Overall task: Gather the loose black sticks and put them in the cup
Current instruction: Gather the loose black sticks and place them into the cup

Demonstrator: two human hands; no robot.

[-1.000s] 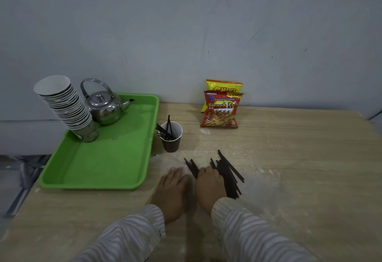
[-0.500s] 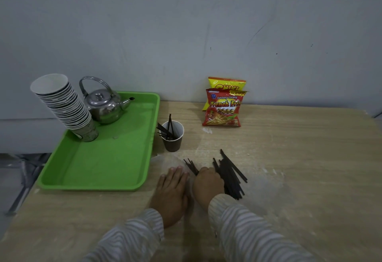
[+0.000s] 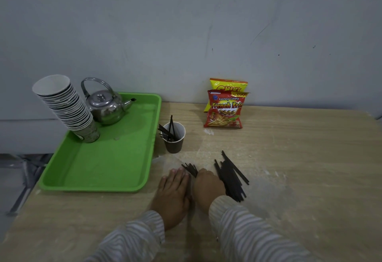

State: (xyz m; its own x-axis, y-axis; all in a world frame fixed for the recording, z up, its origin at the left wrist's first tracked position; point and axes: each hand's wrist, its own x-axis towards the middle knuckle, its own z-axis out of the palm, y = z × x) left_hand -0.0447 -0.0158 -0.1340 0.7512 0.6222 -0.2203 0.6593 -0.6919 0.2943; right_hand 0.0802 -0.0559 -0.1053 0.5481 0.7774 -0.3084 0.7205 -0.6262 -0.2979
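A brown paper cup (image 3: 174, 137) stands on the wooden table just right of the green tray, with several black sticks leaning in it. A loose pile of black sticks (image 3: 230, 176) lies on the table to the right of my right hand. My right hand (image 3: 207, 187) is curled knuckles-up, and a small bundle of black sticks (image 3: 190, 169) pokes out from under its fingers toward the cup. My left hand (image 3: 172, 191) lies flat on the table beside it, fingers together and holding nothing. Whatever is under the right palm is hidden.
A green tray (image 3: 99, 170) at the left holds a leaning stack of paper cups (image 3: 66, 108) and a metal kettle (image 3: 105, 104). Two snack bags (image 3: 225, 106) lean on the wall behind. The table's left edge drops off beside the tray.
Both hands stay in nearly the same place on the table; only the camera view shifts slightly.
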